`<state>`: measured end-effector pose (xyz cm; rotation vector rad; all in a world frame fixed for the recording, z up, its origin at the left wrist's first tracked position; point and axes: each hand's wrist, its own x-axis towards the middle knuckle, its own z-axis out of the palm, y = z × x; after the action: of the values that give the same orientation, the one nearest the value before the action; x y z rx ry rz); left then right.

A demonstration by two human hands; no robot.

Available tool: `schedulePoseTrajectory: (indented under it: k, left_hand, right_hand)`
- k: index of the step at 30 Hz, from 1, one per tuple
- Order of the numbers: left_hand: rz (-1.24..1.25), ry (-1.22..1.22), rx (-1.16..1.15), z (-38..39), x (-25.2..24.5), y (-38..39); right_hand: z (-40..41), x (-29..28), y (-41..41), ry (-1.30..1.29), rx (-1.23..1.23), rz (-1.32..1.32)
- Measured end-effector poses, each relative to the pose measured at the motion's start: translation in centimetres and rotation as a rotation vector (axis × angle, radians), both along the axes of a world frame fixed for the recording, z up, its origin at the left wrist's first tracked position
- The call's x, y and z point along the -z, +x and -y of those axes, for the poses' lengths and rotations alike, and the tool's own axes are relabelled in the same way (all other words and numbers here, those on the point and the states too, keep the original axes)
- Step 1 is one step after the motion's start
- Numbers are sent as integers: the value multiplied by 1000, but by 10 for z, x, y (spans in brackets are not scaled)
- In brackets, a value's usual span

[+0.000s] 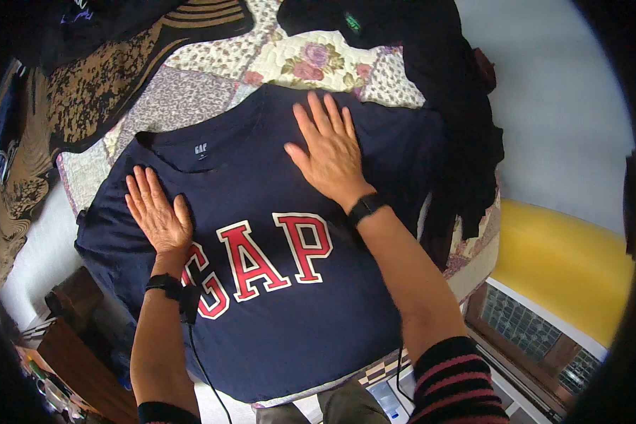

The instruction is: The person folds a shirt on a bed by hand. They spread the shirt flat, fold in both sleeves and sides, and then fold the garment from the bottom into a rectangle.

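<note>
A navy Gap T-shirt (pixel 307 339) with large red and white letters lies spread out on a floral patchwork quilt (pixel 201 98), its neckline toward the upper left. My left hand (pixel 161 214) rests palm down on the shirt below the collar, near the left shoulder, fingers slightly apart. My right hand (pixel 331 151) lies flat on the upper right part of the shirt, thumb and fingers spread. Neither hand holds anything. Black bands with cables circle both wrists. The hem hangs at the near edge, by my legs.
Black garments (pixel 434 63) lie at the top and right of the quilt. A brown and black patterned cloth (pixel 95 79) covers the upper left. A wooden cabinet (pixel 74 360) with small items stands at lower left. A yellow panel (pixel 562 265) is at the right.
</note>
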<state>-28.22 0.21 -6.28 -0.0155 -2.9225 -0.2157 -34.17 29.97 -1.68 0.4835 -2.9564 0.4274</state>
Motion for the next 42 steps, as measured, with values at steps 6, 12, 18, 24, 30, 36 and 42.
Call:
schedulePoseTrajectory:
  k: [6, 12, 18, 24, 30, 36, 42]
  left_hand:
    - [-31, -30, 19, 6, 6, 4]
    - [-81, -53, 39, 4, 4, 2]
    - [-91, -95, 41, 10, 6, 2]
    - [-119, -114, 35, 8, 12, 3]
    - [-109, -97, 29, 9, 13, 2]
    - [-109, -119, 30, 11, 14, 4]
    - [-98, -84, 31, 9, 11, 2]
  right_hand:
    - [-29, -20, 42, -303, 170, -6]
    - [-169, 1, 139, 301, 328, 36]
    - [-269, -15, 97, 509, 523, 281]
    - [-232, 3, 120, 122, 673, 239]
    - [-153, -8, 129, -207, 1008, 145]
    - [-155, -15, 127, -137, 877, 176]
    - [-191, 1, 159, -166, 1034, 249]
